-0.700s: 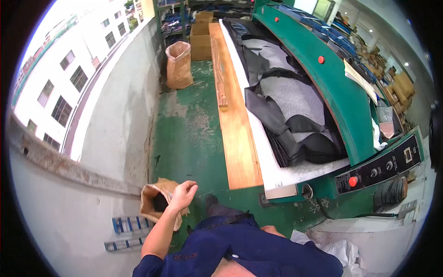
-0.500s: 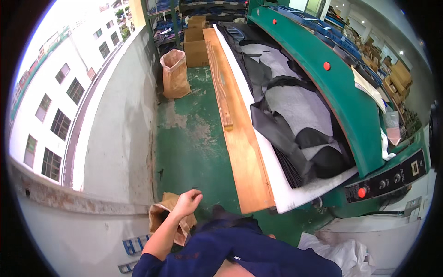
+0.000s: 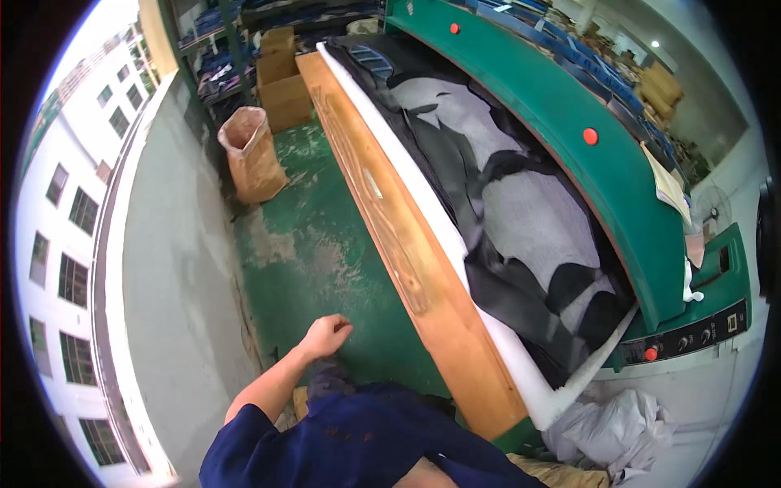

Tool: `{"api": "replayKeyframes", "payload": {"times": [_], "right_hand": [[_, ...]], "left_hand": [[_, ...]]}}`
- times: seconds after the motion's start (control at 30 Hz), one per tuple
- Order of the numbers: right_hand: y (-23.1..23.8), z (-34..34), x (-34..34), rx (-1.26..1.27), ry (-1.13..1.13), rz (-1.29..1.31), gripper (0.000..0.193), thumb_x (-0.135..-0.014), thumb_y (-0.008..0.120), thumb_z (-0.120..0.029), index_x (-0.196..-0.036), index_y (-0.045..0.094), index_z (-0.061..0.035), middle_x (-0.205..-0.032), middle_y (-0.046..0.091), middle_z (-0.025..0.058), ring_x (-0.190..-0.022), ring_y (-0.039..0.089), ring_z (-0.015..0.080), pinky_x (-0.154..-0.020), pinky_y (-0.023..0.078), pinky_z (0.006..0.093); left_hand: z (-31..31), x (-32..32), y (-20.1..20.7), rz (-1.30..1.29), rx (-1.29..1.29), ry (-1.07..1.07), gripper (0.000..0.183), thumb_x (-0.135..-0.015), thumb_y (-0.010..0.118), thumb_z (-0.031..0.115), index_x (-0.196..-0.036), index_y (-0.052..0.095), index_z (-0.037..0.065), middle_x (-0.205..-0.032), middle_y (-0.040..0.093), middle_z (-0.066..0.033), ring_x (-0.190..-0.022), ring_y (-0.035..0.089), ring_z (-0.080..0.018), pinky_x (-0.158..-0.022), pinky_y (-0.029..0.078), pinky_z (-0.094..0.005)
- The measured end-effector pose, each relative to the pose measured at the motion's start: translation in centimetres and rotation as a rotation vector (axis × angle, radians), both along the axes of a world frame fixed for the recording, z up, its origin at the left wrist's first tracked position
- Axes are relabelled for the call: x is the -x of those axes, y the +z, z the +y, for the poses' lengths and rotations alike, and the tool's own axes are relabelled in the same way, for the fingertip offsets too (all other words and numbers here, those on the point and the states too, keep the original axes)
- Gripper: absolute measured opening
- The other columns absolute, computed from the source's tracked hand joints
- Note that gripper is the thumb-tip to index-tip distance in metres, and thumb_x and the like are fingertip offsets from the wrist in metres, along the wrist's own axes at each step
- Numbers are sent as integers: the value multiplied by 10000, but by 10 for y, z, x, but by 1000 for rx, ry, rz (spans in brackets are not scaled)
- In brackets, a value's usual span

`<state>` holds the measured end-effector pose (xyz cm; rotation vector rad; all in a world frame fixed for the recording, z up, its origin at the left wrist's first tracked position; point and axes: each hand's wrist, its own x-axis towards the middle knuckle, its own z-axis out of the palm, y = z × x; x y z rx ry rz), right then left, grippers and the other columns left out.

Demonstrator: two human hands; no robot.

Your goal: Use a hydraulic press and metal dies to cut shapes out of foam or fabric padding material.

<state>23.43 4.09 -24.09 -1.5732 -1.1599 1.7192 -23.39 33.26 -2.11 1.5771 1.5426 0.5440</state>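
Observation:
My left hand (image 3: 328, 335) hangs over the green floor in front of my body, its fingers curled in. Nothing shows in it, and it touches nothing. My right hand is out of view. To the right of my left hand lies a long wooden plank (image 3: 455, 346) with a worn, grooved top. Alongside it runs a white board (image 3: 508, 350) bearing a stack of black sheets (image 3: 508, 297). Light grey areas (image 3: 537, 215) show among the black, leather-like pieces on top.
A green machine beam (image 3: 553, 122) with red buttons spans the sheets; its control panel (image 3: 691, 337) is at the right. A brown paper sack (image 3: 252, 163) and cardboard boxes (image 3: 285, 93) stand ahead. A low wall (image 3: 175, 268) runs along the left. Whitish plastic bags (image 3: 610, 431) lie lower right.
My body has moved forward and the view has turned right, so the plank and machine appear nearer. My left hand stays low, its fingers curled. The paper bag beside it is now mostly hidden.

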Motion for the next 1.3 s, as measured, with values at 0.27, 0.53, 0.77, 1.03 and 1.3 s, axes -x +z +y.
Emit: {"api": "replayKeyframes", "payload": {"times": [0.27,0.53,0.77,1.03,1.3], "right_hand": [[68,166,163,196,307,-390,249,-930,634,-263,-1033,685,-42,-925,699,116,-941,657,220,-813,513,365],[311,412,309,168,410,-135,295,-1025,552,-231,-1166,660,4,-1066,718,67,-968,665,164,-873,522,293],[380,641,311,-184,175,63,336,-978,633,-106,-1285,592,22,-1109,709,113,-974,672,151,-858,544,301],[411,904,394,-512,279,-303,396,-941,655,-116,-1297,567,33,-1207,669,161,-1096,647,224,-962,509,345],[411,1036,473,-911,239,-843,478,-872,671,-182,-1291,572,27,-1338,568,228,-1256,530,379,-1066,432,428]], "left_hand": [[150,158,11,3,-12,8,322,-890,678,236,-1114,683,5,-993,725,-187,-957,709,-303,-860,551,-391],[347,232,83,67,-532,-60,261,-838,710,134,-1060,686,-1,-1031,701,-179,-1044,655,-341,-891,524,-405],[496,223,143,100,-929,-283,305,-808,749,93,-1091,666,13,-1140,669,-178,-1146,604,-370,-970,494,-440],[652,263,172,157,-964,-253,373,-813,754,129,-1147,645,3,-1219,634,-213,-1196,569,-404,-1012,463,-473],[858,246,143,82,-1114,-601,444,-832,752,221,-1202,626,10,-1287,601,-209,-1252,533,-391,-1072,413,-481]]}}
